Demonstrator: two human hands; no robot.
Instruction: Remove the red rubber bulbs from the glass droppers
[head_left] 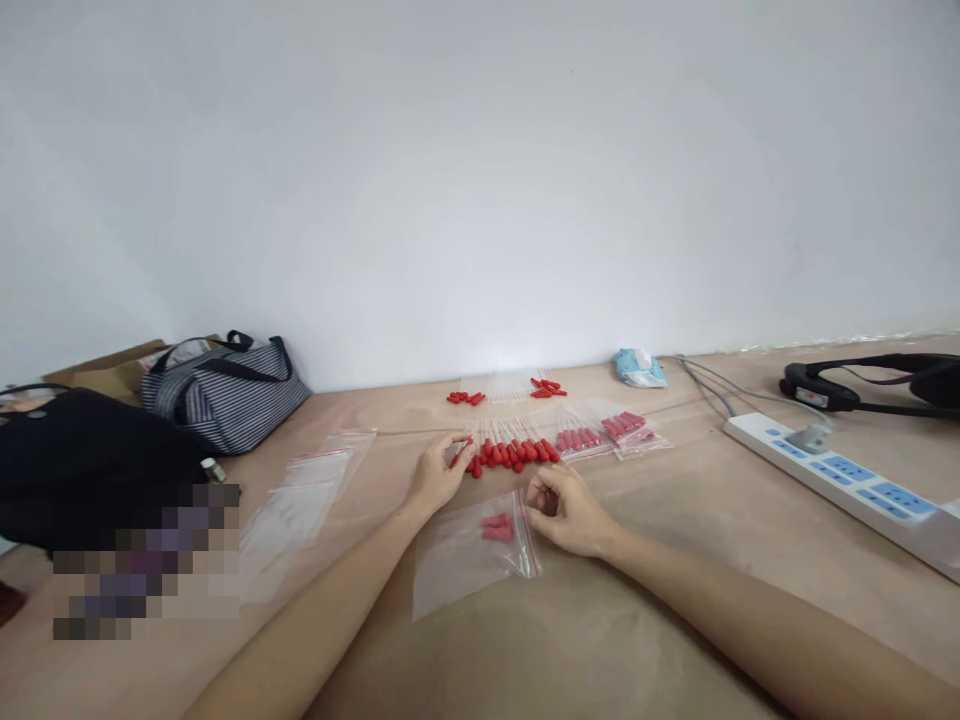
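My left hand point(439, 472) is closed in a pinch at the left end of a row of red-headed sticks point(517, 452). A small red piece point(456, 458) shows between its fingers, most of it hidden. Curled at the mouth of a clear zip bag point(457, 560), my right hand point(568, 508) has thumb and fingers closed on the bag's edge. That bag lies flat with a few red pieces point(496, 527) inside, near its red-lined seal. Behind the row, two small groups of loose red pieces point(466, 398) lie close to the wall.
Filled zip bags point(626, 428) lie right of the row, and a stack of bags point(296, 500) lies left. A striped bag point(232, 395) and a black bag point(97, 460) stand far left. Rightward are a blue tissue pack point(640, 368), a power strip point(840, 480) and a black headset point(862, 385).
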